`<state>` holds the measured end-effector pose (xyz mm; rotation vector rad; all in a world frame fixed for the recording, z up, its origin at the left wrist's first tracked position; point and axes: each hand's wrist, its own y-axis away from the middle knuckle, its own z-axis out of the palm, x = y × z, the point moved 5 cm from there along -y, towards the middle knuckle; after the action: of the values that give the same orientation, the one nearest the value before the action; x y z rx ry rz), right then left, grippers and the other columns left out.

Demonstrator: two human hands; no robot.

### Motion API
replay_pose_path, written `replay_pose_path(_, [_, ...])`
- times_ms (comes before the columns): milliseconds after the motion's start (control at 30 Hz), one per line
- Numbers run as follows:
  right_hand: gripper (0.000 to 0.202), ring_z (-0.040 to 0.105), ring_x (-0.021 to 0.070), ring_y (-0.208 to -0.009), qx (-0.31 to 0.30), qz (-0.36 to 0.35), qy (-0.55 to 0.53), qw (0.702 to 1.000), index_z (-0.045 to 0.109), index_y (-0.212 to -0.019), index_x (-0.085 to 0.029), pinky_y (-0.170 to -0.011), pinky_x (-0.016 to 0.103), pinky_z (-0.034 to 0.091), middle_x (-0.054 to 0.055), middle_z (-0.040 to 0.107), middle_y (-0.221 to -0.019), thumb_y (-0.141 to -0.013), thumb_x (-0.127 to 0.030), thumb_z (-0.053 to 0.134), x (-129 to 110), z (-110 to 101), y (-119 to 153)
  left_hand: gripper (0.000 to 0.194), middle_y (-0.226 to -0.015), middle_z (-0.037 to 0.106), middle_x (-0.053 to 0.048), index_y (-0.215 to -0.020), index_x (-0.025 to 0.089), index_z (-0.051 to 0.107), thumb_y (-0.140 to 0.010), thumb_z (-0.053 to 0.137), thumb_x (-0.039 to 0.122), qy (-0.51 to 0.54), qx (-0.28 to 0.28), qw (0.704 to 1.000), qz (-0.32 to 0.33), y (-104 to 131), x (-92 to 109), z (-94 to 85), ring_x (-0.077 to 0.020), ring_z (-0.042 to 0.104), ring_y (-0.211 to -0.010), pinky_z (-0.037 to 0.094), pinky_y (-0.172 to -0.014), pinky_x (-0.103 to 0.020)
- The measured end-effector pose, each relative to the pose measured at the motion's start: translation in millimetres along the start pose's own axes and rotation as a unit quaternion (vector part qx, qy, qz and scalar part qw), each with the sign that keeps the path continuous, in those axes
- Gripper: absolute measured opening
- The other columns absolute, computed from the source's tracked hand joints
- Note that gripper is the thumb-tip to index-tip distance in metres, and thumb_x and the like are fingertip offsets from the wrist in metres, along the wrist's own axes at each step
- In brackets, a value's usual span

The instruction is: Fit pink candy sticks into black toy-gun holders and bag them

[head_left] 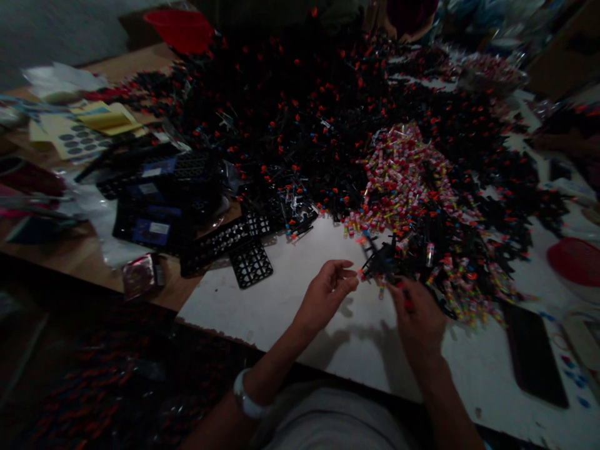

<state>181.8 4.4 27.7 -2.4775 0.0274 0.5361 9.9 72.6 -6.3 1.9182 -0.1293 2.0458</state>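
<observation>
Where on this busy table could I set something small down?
The white board looks bare between the black grid tray and the left hand, and again between the right hand and the phone. Beyond the hands, heaped black pieces and pink-and-yellow tubes crowd it. Blue-labelled packs fill the left.

Left hand (330, 290) loosely curled, right hand (419, 319) closed in a pinch, slightly apart

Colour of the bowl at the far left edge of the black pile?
Red bowl, head view.
</observation>
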Motion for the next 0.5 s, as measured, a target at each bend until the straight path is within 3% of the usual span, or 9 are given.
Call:
replay_pose_path(100, [0.042,0.046,0.0306,-0.117,0.113,0.032,0.114,0.986,0.048,-0.131,-0.014,-0.097,0.048,0.037,0.019,0.054,-0.121,-0.092,-0.029,0.048,29.4,-33.2,-28.3,0.035,-0.114,0.062,-0.01,-0.116,0.02,0.056,-0.084,0.056,0.034,-0.203,0.032,0.973,0.101,-32.4,14.6,-8.0,-0.0196,0.061,-0.093,0.048,-0.082,-0.034])
replay_pose_path(167, [0.046,0.037,0.032,-0.125,0.119,0.019,0.13,0.984,0.042,-0.136,-0.014,-0.101,0.052,0.03,0.02,0.044,-0.132,-0.091,-0.02,0.042,31.7,-28.0,-47.2,0.04,-0.125,0.056,-0.013,-0.124,0.019,0.052,-0.086,0.054,0.031,-0.326,0.055,0.931,0.156,-61.9,17.4,-5.0,-0.0231,0.054,-0.11,0.044,-0.093,-0.038])
replay_pose_path(233, [0.046,0.039,0.0295,-0.123,0.064,-0.022,0.107,0.992,0.045,-0.133,-0.016,-0.101,0.048,0.033,0.017,0.045,-0.132,-0.088,-0.012,0.037,21.2,0.0,-65.9,0.044,-0.135,0.049,-0.013,-0.129,0.019,0.048,-0.086,0.054,0.028,-0.434,0.047,0.88,0.187,-92.2,13.8,5.1,-0.0253,0.042,-0.125,0.035,-0.102,-0.041])
replay_pose_path(300, [0.046,0.045,0.0267,-0.116,-0.043,-0.057,0.093,0.993,0.051,-0.127,-0.017,-0.097,0.041,0.038,0.015,0.051,-0.125,-0.085,-0.007,0.034,7.1,41.3,-83.9,0.047,-0.139,0.044,-0.012,-0.13,0.021,0.048,-0.084,0.057,0.028,-0.5,0.024,0.843,0.198,-115.9,6.9,15.5,-0.0277,0.037,-0.128,0.033,-0.103,-0.044])
replay_pose_path(400, [0.042,0.054,0.0257,-0.102,-0.198,-0.03,0.154,0.968,0.052,-0.126,-0.016,-0.086,0.037,0.044,0.018,0.056,-0.115,-0.088,-0.008,0.036,0.4,96.3,-106.4,0.046,-0.138,0.046,-0.012,-0.129,0.024,0.05,-0.083,0.057,0.027,-0.528,0.013,0.825,0.201,-129.2,-0.8,20.3,-0.0311,0.038,-0.127,0.034,-0.099,-0.048])
replay_pose_path(500, [0.041,0.056,0.0292,-0.097,-0.24,0.009,0.206,0.949,0.05,-0.129,-0.01,-0.078,0.04,0.046,0.024,0.057,-0.109,-0.09,-0.011,0.037,4.3,119.5,-118.3,0.042,-0.136,0.05,-0.01,-0.127,0.026,0.052,-0.085,0.054,0.025,-0.549,0.009,0.812,0.197,-120.8,-6.5,15.0,-0.0309,0.038,-0.126,0.033,-0.099,-0.049])
